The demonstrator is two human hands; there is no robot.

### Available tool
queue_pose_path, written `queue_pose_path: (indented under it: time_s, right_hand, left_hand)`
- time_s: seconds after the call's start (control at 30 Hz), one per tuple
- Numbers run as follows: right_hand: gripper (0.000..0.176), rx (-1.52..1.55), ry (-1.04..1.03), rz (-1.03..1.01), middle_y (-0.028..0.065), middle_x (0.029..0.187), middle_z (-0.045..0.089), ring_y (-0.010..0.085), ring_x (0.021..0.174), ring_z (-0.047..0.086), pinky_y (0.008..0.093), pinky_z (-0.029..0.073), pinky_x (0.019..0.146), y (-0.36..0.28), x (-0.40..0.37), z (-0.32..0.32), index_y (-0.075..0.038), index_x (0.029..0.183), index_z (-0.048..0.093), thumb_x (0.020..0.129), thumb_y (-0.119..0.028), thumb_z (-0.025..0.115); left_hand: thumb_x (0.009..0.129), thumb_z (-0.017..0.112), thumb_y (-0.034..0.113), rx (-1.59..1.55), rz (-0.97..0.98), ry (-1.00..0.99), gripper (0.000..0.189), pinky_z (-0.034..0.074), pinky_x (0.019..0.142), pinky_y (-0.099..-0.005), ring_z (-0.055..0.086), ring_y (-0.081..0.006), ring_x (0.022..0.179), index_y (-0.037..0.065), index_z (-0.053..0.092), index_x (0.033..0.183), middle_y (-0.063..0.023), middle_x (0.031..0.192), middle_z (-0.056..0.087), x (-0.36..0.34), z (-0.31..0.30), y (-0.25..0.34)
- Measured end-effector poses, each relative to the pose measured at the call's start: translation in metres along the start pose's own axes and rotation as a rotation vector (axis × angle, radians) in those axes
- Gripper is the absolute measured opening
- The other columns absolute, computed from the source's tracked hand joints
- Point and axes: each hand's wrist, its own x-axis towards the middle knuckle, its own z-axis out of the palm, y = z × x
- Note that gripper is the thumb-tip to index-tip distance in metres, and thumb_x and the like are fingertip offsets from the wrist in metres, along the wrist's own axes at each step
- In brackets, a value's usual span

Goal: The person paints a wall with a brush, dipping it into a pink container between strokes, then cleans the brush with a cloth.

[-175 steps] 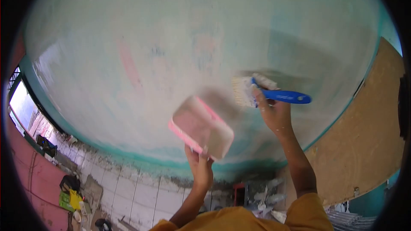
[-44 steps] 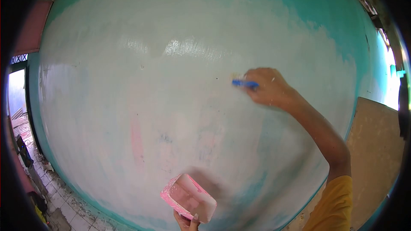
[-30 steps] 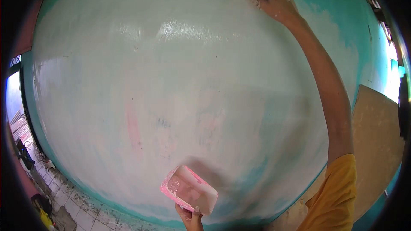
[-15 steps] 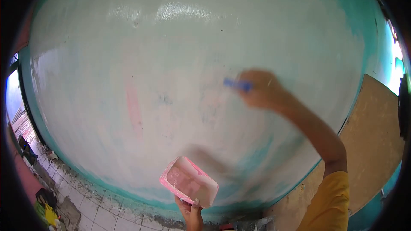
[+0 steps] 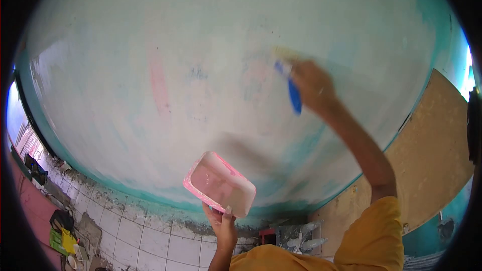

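My right hand (image 5: 314,84) is closed round a paintbrush (image 5: 294,98) with a blue handle. Its pale bristles point up and left against the wall (image 5: 211,105), which carries patchy whitish paint over teal. Motion blurs the hand and brush slightly. Lower down, my left hand (image 5: 224,223) grips the bottom edge of a pink and white rectangular tub (image 5: 236,203). The tub tilts so that its open side faces me, and a thin pinkish-white layer of paint coats its inside. A pink streak shows on the wall left of the brush.
A brown wooden board (image 5: 427,155) leans at the right. White floor tiles (image 5: 155,243) run along the wall's foot. Bags and small items (image 5: 63,236) lie at the lower left, near a doorway (image 5: 20,115). Clear plastic (image 5: 304,238) lies at the bottom.
My right hand has swung the brush upward on the wall; the handle now hangs down and the bristles show. My view has tipped downward, showing more floor. The left hand still holds the tub.
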Motion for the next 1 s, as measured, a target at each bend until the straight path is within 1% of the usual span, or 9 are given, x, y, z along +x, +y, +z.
queue_pose_path:
  time_s: [0.13,0.27,0.3,0.4,0.47,0.57,0.67,0.83,1.0]
  right_hand:
    - [0.033,0.354,0.030,-0.131,0.0118,0.104,0.065,0.0286,0.093,0.062,0.0394,0.051,0.080,-0.069,-0.070,0.046,-0.011,0.107,0.066,0.074,-0.010,0.067]
    - [0.019,0.573,0.204,-0.089,0.0092,0.087,0.067,0.0288,0.078,0.064,0.0396,0.052,0.073,-0.045,-0.050,0.061,-0.012,0.092,0.070,0.074,-0.015,0.075]
    - [0.023,0.461,-0.115,-0.015,0.0093,0.097,0.068,0.0298,0.089,0.063,0.0415,0.050,0.079,-0.021,-0.041,0.063,-0.011,0.100,0.069,0.080,-0.023,0.069]
    - [0.022,0.220,0.253,0.128,0.0110,0.089,0.069,0.0295,0.082,0.066,0.0384,0.054,0.076,0.027,0.004,0.059,-0.007,0.089,0.069,0.083,-0.028,0.070]
    - [0.019,-0.050,0.327,0.016,0.0091,0.090,0.069,0.0272,0.082,0.066,0.0349,0.054,0.074,0.060,0.030,0.034,-0.007,0.095,0.068,0.086,-0.024,0.067]
    - [0.018,0.157,0.609,0.247,0.0084,0.091,0.068,0.0262,0.083,0.065,0.0348,0.053,0.071,0.059,0.054,0.017,-0.010,0.098,0.068,0.085,-0.022,0.067]
    - [0.021,-0.029,0.398,0.159,0.0087,0.096,0.067,0.0277,0.087,0.063,0.0376,0.050,0.072,0.034,0.018,0.059,-0.012,0.102,0.068,0.082,-0.017,0.065]
    - [0.032,0.212,0.100,0.145,0.0084,0.120,0.059,0.0290,0.103,0.056,0.0460,0.040,0.084,-0.075,-0.095,0.140,-0.009,0.108,0.063,0.077,-0.003,0.058]
    - [0.036,0.432,-0.034,0.181,0.0100,0.120,0.059,0.0294,0.100,0.055,0.0444,0.039,0.084,-0.180,-0.176,0.178,-0.008,0.110,0.063,0.075,-0.011,0.064]
  left_hand:
    - [0.085,0.067,0.022,0.008,-0.002,-0.010,0.089,0.046,0.092,-0.0458,0.040,-0.0283,0.128,0.018,0.007,0.151,-0.0127,0.145,0.031,0.002,-0.001,0.003]
    - [0.085,0.067,0.022,0.028,-0.022,-0.034,0.089,0.045,0.093,-0.0458,0.039,-0.0280,0.128,0.018,0.006,0.151,-0.0125,0.144,0.031,0.010,-0.009,0.003]
    - [0.085,0.066,0.022,0.022,-0.021,-0.023,0.089,0.045,0.093,-0.0456,0.039,-0.0278,0.128,0.018,0.006,0.151,-0.0126,0.144,0.032,0.011,-0.010,0.001]
    - [0.086,0.066,0.021,0.039,-0.037,-0.003,0.088,0.045,0.093,-0.0455,0.039,-0.0274,0.128,0.018,0.006,0.151,-0.0130,0.144,0.032,0.015,-0.017,-0.005]
    - [0.086,0.065,0.020,0.056,-0.050,0.000,0.088,0.045,0.094,-0.0456,0.038,-0.0273,0.128,0.017,0.006,0.151,-0.0132,0.144,0.031,0.015,-0.016,-0.004]
    - [0.086,0.064,0.019,0.079,-0.053,0.014,0.086,0.044,0.094,-0.0455,0.039,-0.0269,0.128,0.016,0.006,0.150,-0.0135,0.144,0.032,0.015,-0.010,0.000]
    - [0.086,0.063,0.019,0.078,-0.028,0.008,0.086,0.044,0.095,-0.0455,0.040,-0.0266,0.127,0.016,0.007,0.150,-0.0135,0.143,0.033,0.017,-0.014,-0.008]
    - [0.087,0.063,0.022,0.099,-0.023,0.043,0.082,0.046,0.092,-0.0423,0.045,-0.0242,0.120,0.014,0.010,0.150,-0.0132,0.139,0.037,0.016,-0.007,-0.007]
    - [0.088,0.061,0.023,0.066,-0.082,0.061,0.078,0.046,0.090,-0.0405,0.045,-0.0234,0.118,0.015,0.012,0.148,-0.0118,0.139,0.036,0.025,-0.024,-0.016]
